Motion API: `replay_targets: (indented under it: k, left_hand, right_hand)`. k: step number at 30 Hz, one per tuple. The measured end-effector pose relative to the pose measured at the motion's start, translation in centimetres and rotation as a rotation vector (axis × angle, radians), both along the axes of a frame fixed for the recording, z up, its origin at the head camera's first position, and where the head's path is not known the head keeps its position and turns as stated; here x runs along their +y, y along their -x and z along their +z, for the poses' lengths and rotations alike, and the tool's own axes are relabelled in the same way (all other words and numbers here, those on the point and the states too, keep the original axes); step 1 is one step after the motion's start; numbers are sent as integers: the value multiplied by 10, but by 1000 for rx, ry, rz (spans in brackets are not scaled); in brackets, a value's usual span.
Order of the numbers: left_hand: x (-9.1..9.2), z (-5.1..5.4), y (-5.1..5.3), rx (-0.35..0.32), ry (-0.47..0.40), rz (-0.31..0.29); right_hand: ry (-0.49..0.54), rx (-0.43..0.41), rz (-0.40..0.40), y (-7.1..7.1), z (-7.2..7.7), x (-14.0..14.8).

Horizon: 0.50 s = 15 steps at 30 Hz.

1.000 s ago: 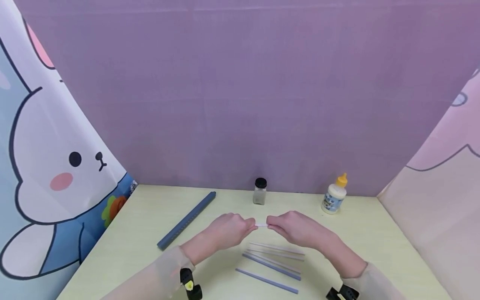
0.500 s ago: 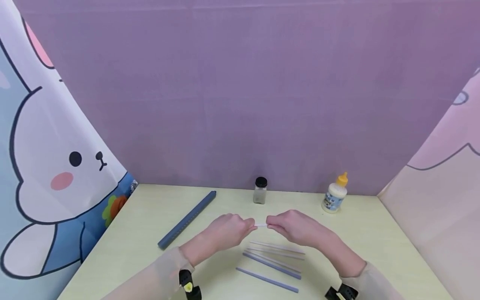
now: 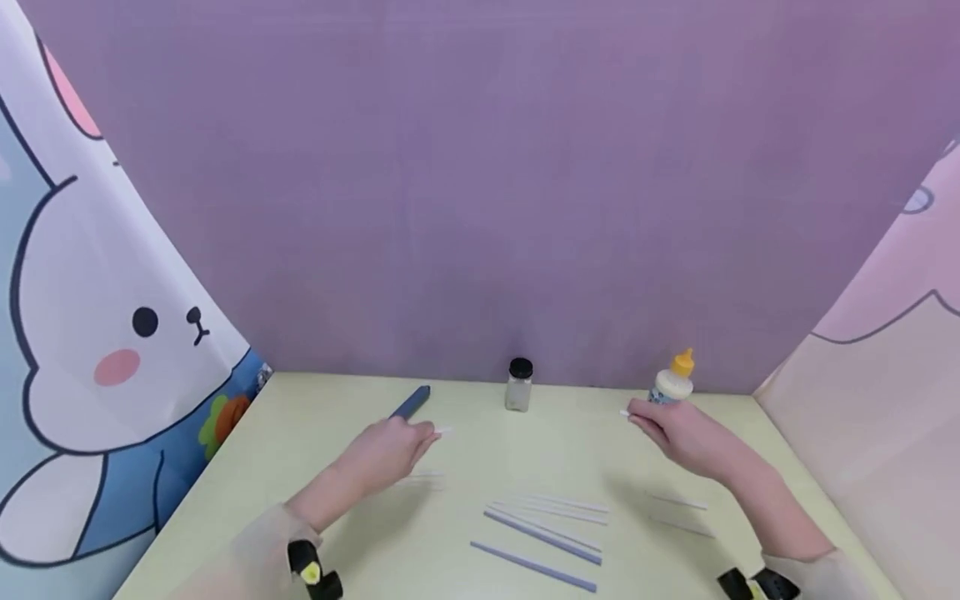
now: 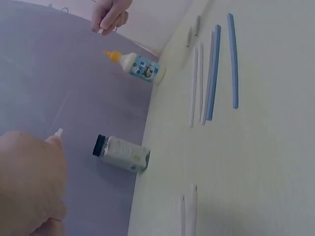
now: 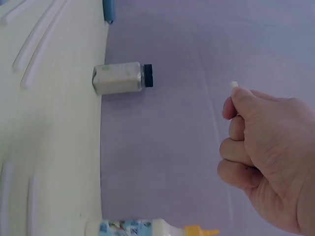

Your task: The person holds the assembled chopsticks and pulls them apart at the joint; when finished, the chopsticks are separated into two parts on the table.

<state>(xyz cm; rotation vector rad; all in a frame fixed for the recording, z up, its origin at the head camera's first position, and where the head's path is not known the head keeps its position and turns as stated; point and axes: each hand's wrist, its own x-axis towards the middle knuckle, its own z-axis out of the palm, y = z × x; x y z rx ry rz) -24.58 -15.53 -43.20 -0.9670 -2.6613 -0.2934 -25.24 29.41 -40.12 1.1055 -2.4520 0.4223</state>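
My left hand (image 3: 386, 454) pinches a short white stick piece (image 3: 444, 431) between thumb and fingers, its tip poking out at the right. Well apart from it, my right hand (image 3: 693, 437) pinches another short white stick piece (image 3: 624, 412), in front of the glue bottle. Only small ends of both pieces show; the rest is inside the fingers. In the right wrist view, the white end (image 5: 234, 84) stands out above the thumb, with the other fingers curled. On the table between the hands lie thin white sticks (image 3: 562, 504) and two blue sticks (image 3: 534, 567).
A glue bottle (image 3: 672, 385) with a yellow nozzle stands at the back right. A black-lidded clear jar (image 3: 519, 387) stands at the back middle. Behind my left hand lies a dark blue bar (image 3: 411, 403), partly covered. Short white pieces lie below the left hand (image 3: 386, 454) and the right (image 3: 678, 502).
My hands were close together, holding one white stick between them. Now they are far apart, left hand to the left and right hand to the right, each with a separate piece.
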Motion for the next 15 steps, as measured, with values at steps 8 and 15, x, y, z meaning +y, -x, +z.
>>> replay_targets:
  k: [8, 15]
  left_hand:
    - [-24, -3, -6, -6, 30, -3]
    - [-35, -25, -11, -112, 12, -100]
  right_hand:
    - [-30, -7, -64, -17, -6, 37]
    - [17, -69, -22, -29, -31, 51]
